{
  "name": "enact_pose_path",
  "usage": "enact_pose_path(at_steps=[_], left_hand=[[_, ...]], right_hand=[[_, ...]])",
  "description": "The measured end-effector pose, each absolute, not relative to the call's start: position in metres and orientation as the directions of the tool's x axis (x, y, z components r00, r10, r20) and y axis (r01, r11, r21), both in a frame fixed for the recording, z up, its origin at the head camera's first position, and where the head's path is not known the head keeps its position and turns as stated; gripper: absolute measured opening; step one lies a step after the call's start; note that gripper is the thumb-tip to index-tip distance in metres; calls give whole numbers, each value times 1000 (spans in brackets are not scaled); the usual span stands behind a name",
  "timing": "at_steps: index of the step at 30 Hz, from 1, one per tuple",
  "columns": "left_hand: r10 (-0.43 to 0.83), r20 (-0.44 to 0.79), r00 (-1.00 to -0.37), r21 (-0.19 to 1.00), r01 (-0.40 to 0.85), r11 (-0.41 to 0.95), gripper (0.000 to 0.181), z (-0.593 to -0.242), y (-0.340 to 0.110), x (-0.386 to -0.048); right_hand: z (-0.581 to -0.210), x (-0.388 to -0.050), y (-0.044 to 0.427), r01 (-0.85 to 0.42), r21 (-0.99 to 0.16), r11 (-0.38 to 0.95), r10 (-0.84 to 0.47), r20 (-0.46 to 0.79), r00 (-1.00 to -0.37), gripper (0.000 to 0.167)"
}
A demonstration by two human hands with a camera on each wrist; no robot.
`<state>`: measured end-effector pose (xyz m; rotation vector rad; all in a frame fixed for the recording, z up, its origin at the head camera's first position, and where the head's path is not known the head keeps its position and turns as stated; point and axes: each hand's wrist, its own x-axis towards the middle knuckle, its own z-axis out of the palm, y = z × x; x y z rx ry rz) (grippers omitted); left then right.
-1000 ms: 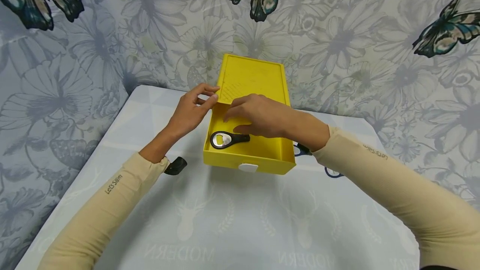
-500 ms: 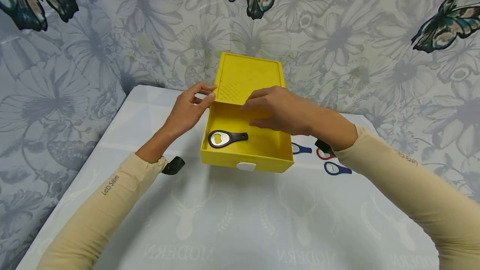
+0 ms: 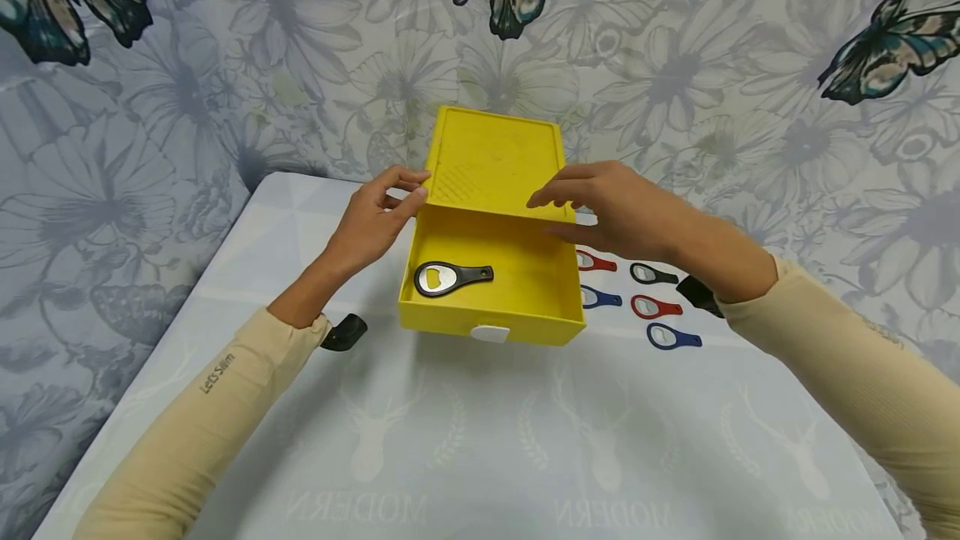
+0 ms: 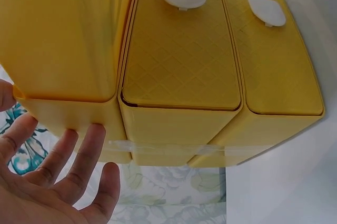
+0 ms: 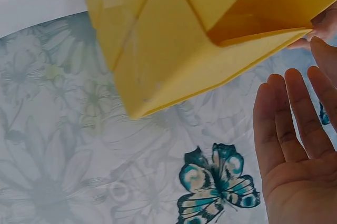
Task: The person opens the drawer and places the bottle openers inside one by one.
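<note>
The right hand [image 3: 633, 207] is hovering over the right edge of the yellow cabinet [image 3: 495, 161], its fingers stretching loosely and grasping nothing. The left hand [image 3: 375, 215] is resting its fingertips against the cabinet's left side, with its fingers extending rather than clenching. Between the hands, the top drawer [image 3: 528, 286] is standing pulled out, its white tab [image 3: 490, 333] facing the person. Inside, the black opener [image 3: 468, 275] is lying flat near the front left, its ring pointing left and its handle right. Below, two lower drawers [image 4: 181, 61] are sitting closed, showing in the left wrist view. On the worktop [image 3: 450, 440], right of the cabinet, five more openers [image 3: 660, 307] are lying flat: two red, two blue and one black. A butterfly-patterned cloth [image 3: 300, 82] is hanging behind.
</note>
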<state>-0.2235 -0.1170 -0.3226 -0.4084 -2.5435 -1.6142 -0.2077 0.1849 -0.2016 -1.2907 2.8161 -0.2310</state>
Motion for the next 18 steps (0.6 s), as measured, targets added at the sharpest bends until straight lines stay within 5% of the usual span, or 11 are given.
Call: enact_pose_path(at_steps=[18], left_hand=[[156,223,-962,876,268,401,39,-322,-115,-223]], right_hand=[[-220,-212,242,-645,-137,752,-651,-2,-759,40]])
